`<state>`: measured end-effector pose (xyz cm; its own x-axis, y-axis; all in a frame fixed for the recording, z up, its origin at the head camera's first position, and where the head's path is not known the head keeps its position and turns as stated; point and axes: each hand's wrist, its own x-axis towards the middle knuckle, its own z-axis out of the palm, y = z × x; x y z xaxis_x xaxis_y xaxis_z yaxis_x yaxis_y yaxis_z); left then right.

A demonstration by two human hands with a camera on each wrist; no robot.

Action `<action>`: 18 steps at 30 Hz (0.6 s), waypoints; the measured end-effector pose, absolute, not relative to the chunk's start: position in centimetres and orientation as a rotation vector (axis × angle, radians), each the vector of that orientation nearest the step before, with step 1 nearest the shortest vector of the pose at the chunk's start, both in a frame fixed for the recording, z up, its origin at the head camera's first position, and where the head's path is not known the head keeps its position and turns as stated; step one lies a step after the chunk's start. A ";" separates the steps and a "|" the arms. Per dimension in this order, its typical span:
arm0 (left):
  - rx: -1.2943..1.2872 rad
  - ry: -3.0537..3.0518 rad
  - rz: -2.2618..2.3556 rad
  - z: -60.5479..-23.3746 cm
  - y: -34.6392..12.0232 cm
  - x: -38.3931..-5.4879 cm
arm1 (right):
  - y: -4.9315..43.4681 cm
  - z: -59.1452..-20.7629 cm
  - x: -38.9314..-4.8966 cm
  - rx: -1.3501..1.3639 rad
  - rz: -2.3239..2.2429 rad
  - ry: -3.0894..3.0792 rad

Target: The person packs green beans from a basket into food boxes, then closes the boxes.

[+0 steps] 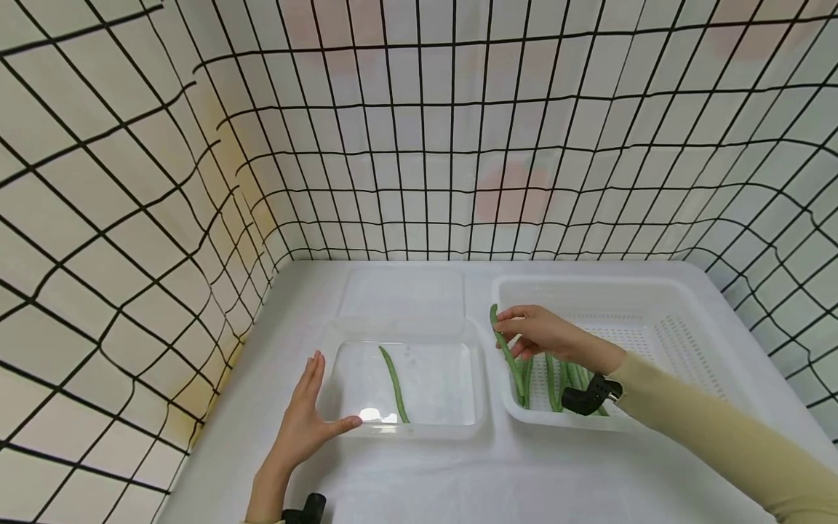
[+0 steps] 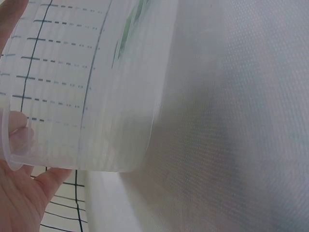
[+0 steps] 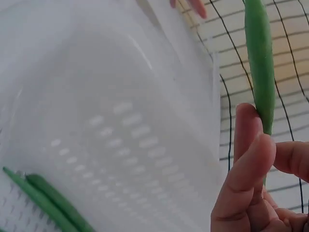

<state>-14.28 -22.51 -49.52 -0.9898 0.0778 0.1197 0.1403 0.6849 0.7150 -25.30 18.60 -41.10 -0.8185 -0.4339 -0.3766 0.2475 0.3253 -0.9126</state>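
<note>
My right hand (image 1: 540,331) pinches a green bean (image 1: 505,353) between thumb and fingers, above the left rim of a white perforated basket (image 1: 655,287). In the right wrist view that bean (image 3: 259,58) stands nearly upright from the fingertips. Several more green beans (image 1: 552,382) lie in the near left part of the basket. To its left is a clear plastic container (image 1: 480,407) with one green bean (image 1: 395,383) on its floor. My left hand (image 1: 304,422) is at the container's left side, fingers straight and thumb spread along the near edge.
Behind the container lies a clear flat rectangular piece (image 1: 402,291), perhaps its lid. Both containers stand side by side on a white cloth-covered table (image 1: 524,480). A black wire grid (image 1: 419,153) closes off the back and both sides.
</note>
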 end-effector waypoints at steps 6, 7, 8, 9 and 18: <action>-0.185 -2.814 -1.202 -49.6 -22.4 -14.3 | 15.5 -41.2 -25.0 -0.228 -1.511 2.001; -0.188 -2.813 -1.203 -49.6 -22.4 -14.3 | 15.0 -41.3 -25.0 -0.240 -1.502 1.999; -0.188 -2.813 -1.202 -49.6 -22.4 -14.3 | 14.6 -41.4 -25.0 -0.251 -1.495 1.996; -0.190 -2.812 -1.202 -49.6 -22.4 -14.3 | 14.1 -41.5 -25.0 -0.255 -1.494 1.992; -0.193 -2.813 -1.194 -49.7 -22.5 -14.4 | 10.6 -42.3 -25.1 -0.254 -1.486 1.965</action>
